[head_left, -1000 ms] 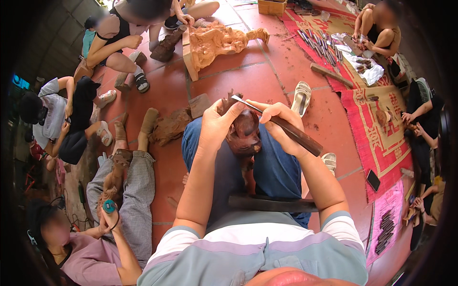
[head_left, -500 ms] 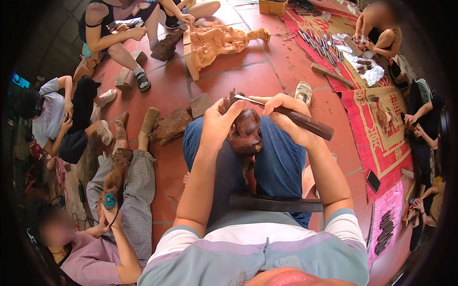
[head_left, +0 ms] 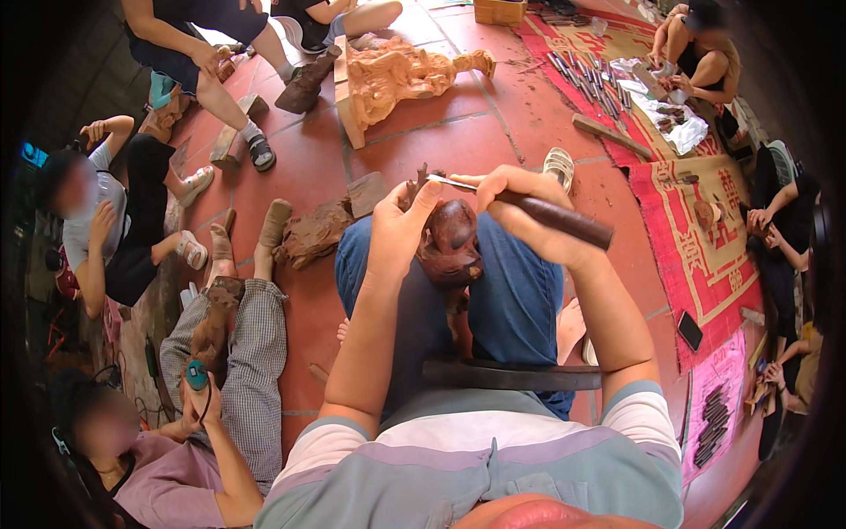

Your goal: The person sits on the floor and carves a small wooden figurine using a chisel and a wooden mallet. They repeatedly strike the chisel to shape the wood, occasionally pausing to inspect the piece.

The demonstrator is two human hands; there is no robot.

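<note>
1. Between two and three o'clock: a red-and-tan mat [head_left: 654,212] bearing red, character-like signs [head_left: 730,189].
2. Between nine and ten o'clock: a glowing blue panel [head_left: 33,154], anything on it too small to read.

The wooden carving [head_left: 451,240] looks glossy, the chisel blade [head_left: 451,182] metallic.

Chisels [head_left: 590,81] and a wooden statue [head_left: 401,81] mark a carving workshop.
</note>
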